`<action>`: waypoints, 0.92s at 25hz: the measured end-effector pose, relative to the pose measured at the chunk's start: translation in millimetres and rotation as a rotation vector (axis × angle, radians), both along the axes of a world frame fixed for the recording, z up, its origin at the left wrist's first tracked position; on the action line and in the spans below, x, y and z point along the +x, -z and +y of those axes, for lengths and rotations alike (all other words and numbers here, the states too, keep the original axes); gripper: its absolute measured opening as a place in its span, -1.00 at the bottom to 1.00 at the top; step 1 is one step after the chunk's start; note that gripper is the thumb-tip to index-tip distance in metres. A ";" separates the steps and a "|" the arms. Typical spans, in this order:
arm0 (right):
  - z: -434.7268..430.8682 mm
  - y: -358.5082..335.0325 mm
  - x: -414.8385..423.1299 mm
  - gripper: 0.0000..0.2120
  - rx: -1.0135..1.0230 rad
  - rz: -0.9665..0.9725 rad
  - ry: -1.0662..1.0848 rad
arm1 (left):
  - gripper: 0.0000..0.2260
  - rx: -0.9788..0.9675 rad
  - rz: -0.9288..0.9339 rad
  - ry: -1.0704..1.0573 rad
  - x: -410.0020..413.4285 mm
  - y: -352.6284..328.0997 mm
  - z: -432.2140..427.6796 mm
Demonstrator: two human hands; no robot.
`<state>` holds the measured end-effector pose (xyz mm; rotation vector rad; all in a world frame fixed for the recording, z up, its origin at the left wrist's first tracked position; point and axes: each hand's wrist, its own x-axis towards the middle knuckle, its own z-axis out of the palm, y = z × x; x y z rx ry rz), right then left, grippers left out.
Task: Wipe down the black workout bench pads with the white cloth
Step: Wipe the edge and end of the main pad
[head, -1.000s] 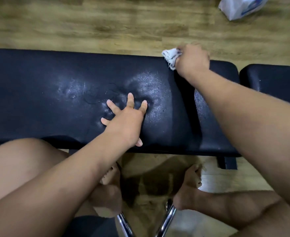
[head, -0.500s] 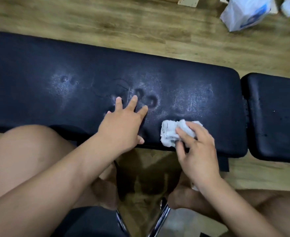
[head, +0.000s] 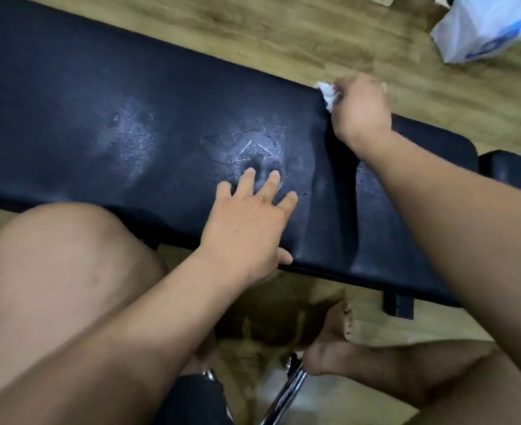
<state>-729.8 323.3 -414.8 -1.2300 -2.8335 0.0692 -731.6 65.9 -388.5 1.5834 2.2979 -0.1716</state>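
A crumpled white cloth (head: 326, 94) is gripped in the right hand (head: 360, 113) on the black cushioned bench pad (head: 99, 96); the left hand (head: 248, 228) is spread flat there.

Head camera, looking steeply down, close over bench pad (head: 130, 118).

Right hand (head: 359, 110) grips white cloth (head: 328, 93) at bench pad (head: 99, 118) far edge; left hand (head: 247, 222) presses flat

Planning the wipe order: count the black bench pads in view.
2. The long pad spans the frame; a second pad shows only its corner at the right edge. Others may lie outside the frame.
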 end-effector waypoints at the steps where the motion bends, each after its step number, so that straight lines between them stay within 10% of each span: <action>1: -6.1 0.1 8.7 -0.69 -0.013 0.048 -0.041 | -0.18 0.010 -0.009 0.001 -1.2 0.0 -1.8; 10: -178.9 -13.3 128.9 -0.76 -0.060 0.057 -0.215 | -0.27 0.103 -0.012 -0.024 -6.8 -8.4 -32.0; 14: -235.9 -8.2 175.9 -0.81 -0.419 0.040 -0.324 | -0.18 0.168 -0.049 -0.021 8.7 -17.3 -61.8; 19: -229.1 -57.9 193.5 -0.67 -1.450 0.854 0.381 | -0.41 0.385 -0.972 -0.356 52.4 -25.7 -88.1; 23: -223.0 -70.1 209.3 -0.67 -1.843 0.921 0.540 | -0.71 0.429 -1.388 -0.613 80.2 -45.7 -88.7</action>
